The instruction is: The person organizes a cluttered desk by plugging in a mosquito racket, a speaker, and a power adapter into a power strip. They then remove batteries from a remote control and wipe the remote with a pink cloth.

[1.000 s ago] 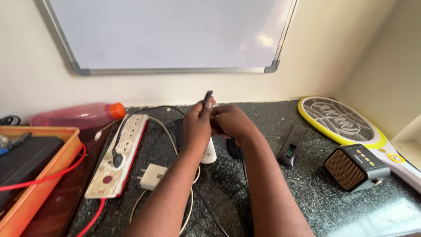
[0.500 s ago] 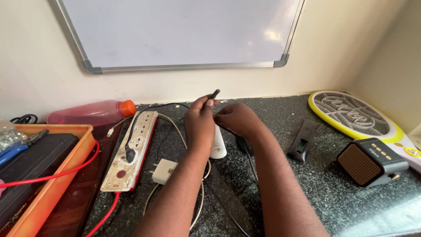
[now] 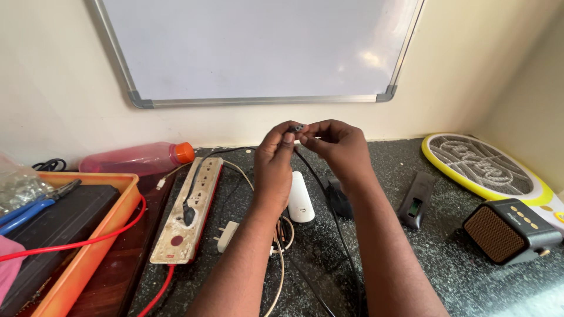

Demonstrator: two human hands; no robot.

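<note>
Both hands have lowered a little, and the small black connector (image 3: pixel 296 127) that stuck up is now level, pinched between the left hand (image 3: pixel 274 158) and right hand (image 3: pixel 336 148), fingertips together. Its black cable (image 3: pixel 329 202) trails under the right wrist. A white cylinder (image 3: pixel 301 196) stands just below them, a worn power strip (image 3: pixel 189 208) left.

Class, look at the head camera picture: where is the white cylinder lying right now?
The white cylinder lies on the dark countertop near the middle, just right of the left hand, between the power strip and the right forearm.
</note>
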